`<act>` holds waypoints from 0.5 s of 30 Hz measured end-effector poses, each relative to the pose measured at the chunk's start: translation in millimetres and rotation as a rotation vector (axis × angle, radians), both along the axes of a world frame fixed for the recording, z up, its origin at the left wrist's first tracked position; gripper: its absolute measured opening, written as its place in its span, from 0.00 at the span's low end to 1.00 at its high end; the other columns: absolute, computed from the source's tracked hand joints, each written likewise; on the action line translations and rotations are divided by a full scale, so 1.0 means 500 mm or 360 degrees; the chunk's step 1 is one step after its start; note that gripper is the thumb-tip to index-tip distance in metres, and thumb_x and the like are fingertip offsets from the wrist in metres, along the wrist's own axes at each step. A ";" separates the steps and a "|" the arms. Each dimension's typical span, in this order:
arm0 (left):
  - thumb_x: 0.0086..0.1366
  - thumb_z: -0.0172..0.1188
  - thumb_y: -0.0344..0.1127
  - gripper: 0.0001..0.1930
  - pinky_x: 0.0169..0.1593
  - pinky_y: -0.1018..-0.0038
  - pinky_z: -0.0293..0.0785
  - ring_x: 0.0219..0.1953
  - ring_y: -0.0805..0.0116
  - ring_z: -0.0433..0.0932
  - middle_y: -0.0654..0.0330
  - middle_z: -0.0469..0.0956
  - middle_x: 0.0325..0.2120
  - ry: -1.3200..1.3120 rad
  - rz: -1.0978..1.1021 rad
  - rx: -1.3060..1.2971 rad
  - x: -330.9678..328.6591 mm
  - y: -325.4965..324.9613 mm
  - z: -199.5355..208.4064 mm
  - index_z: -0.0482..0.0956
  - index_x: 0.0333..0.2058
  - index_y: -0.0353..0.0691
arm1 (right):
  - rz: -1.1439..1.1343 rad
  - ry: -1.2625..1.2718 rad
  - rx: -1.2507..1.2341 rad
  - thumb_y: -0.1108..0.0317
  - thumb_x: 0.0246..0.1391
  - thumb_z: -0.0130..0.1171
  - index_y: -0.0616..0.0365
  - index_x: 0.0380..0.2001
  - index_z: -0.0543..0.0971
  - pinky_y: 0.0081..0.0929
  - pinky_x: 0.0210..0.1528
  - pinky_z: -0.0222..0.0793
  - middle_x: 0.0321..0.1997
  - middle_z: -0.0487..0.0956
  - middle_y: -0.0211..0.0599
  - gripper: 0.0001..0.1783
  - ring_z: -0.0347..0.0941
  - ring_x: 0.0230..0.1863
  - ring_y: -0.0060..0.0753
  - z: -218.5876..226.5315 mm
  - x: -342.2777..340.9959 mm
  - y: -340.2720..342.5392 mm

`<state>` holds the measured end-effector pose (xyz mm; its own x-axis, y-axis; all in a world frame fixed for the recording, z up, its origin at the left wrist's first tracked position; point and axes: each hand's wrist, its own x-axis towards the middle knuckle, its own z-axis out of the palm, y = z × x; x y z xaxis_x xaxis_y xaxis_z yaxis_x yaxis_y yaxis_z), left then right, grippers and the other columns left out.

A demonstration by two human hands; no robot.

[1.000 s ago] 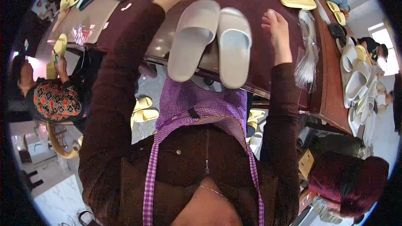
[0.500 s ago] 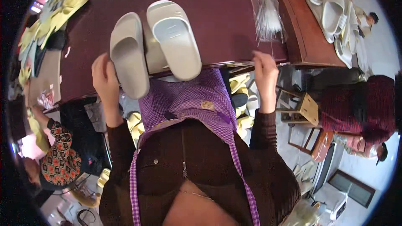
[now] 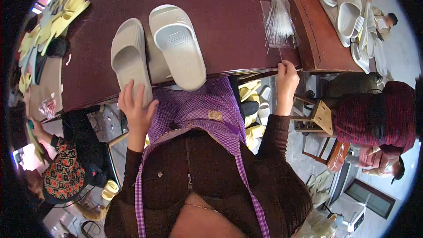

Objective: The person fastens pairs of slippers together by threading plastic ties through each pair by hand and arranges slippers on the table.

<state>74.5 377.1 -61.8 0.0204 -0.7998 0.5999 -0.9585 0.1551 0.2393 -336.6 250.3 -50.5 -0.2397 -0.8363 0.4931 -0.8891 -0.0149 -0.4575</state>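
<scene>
Two pale grey slide sandals lie side by side at the table's near edge, toes pointing away from me. The left slide sandal (image 3: pixel 128 61) has its heel under the spread fingers of my left hand (image 3: pixel 137 108), thumb held apart. The right slide sandal (image 3: pixel 178 46) is untouched, and its heel juts past the edge. At the table's right front, my right hand (image 3: pixel 287 81) is closed in a pinch on a thin clear strand (image 3: pixel 280 55). This strand runs up toward a bundle of similar strands (image 3: pixel 280 26) in a clear plastic bag.
Yellow and grey slides (image 3: pixel 66 15) are piled at the far left of the dark red table (image 3: pixel 229 22). More grey slides (image 3: pixel 350 13) lie at the far right. A wooden stool (image 3: pixel 321 117) stands right of me. A co-worker's patterned sleeve (image 3: pixel 64 172) shows at left.
My left hand has moved from the left slide's outer side onto its heel. The right hand, blurred before, now pinches a strand by the bag. Both slides appear slightly lower and further left.
</scene>
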 end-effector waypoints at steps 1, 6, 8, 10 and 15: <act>0.48 0.66 0.38 0.26 0.58 0.57 0.52 0.58 0.50 0.58 0.51 0.62 0.57 -0.0058 -0.0023 0.0012 -0.001 -0.003 -0.001 0.72 0.48 0.41 | -0.0019 0.0025 -0.0032 0.67 0.50 0.57 0.63 0.33 0.78 0.34 0.31 0.70 0.26 0.78 0.48 0.10 0.76 0.28 0.46 -0.002 0.000 0.003; 0.47 0.66 0.40 0.27 0.58 0.57 0.52 0.58 0.50 0.58 0.52 0.63 0.56 -0.0097 0.0004 0.0069 -0.009 -0.052 0.005 0.72 0.48 0.43 | -0.0191 0.0009 0.0001 0.67 0.50 0.58 0.63 0.31 0.78 0.31 0.30 0.70 0.24 0.77 0.46 0.10 0.76 0.26 0.38 0.019 -0.021 0.051; 0.47 0.66 0.39 0.27 0.58 0.57 0.53 0.57 0.50 0.59 0.53 0.63 0.56 -0.0065 -0.0022 -0.0014 -0.023 -0.060 0.021 0.72 0.48 0.44 | -0.0203 -0.0046 -0.0078 0.68 0.50 0.57 0.64 0.31 0.78 0.30 0.29 0.70 0.24 0.78 0.45 0.09 0.75 0.25 0.35 0.042 -0.023 0.082; 0.47 0.66 0.39 0.27 0.58 0.56 0.53 0.57 0.50 0.59 0.53 0.63 0.56 -0.0048 -0.0039 -0.0058 -0.045 -0.072 0.036 0.72 0.49 0.44 | -0.0236 -0.0157 -0.0239 0.69 0.51 0.57 0.64 0.30 0.78 0.27 0.28 0.69 0.24 0.78 0.41 0.08 0.73 0.25 0.28 0.067 -0.025 0.110; 0.46 0.66 0.37 0.26 0.56 0.55 0.56 0.55 0.51 0.63 0.54 0.64 0.55 -0.0012 -0.0562 -0.0140 -0.125 -0.109 0.070 0.72 0.47 0.44 | -0.0232 -0.0102 -0.0807 0.72 0.53 0.55 0.65 0.29 0.79 0.20 0.27 0.68 0.25 0.78 0.36 0.06 0.70 0.25 0.22 0.116 -0.032 0.144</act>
